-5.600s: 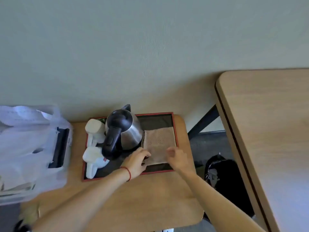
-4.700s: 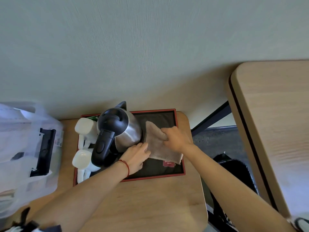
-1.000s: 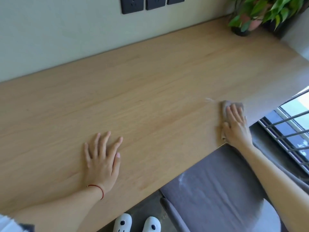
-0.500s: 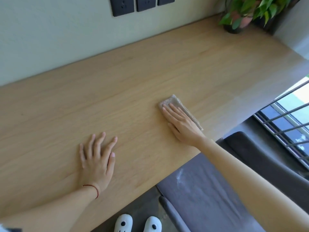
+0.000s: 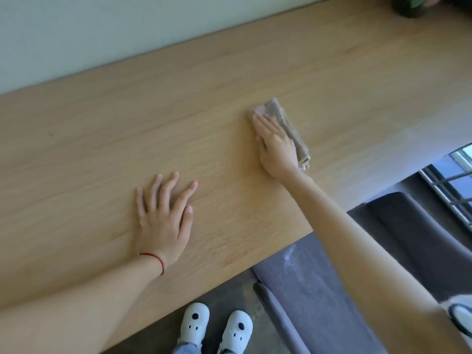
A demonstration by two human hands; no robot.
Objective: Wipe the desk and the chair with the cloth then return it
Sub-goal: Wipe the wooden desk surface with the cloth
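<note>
- Head view, hidden parts: my right palm covers most of the cloth (image 5: 286, 123); only its far tip and the strip along its right edge show, so I cannot make out how it is folded.
- A dark pot (image 5: 408, 6) at 1 o'clock is cut off by the top edge of the frame, and the leaves above it are too little seen to describe.
- The grey chair (image 5: 319, 290) at 5 o'clock is partly tucked under the desk's near edge and crossed by my right forearm; a pale smear marks its seat.
- At 3 o'clock, window bars (image 5: 449, 185) are clipped by the frame edge. My white shoes (image 5: 217, 327) stand on the dark floor at 6 o'clock, the legs cut off at the bottom.
- My right hand (image 5: 274, 146) lies flat, fingers (image 5: 263, 122) straight and close together, pressing the cloth down on the wooden desk (image 5: 102, 139). It grips nothing; it only bears on the cloth from above.
- The cloth sits on the desk a little right of centre, towards 1 o'clock, well apart from my other hand.
- My left hand (image 5: 162, 221) rests palm down on the bare wood near 7 o'clock of the cloth, fingers spread wide and empty, with a red cord (image 5: 154, 259) round the wrist.
</note>
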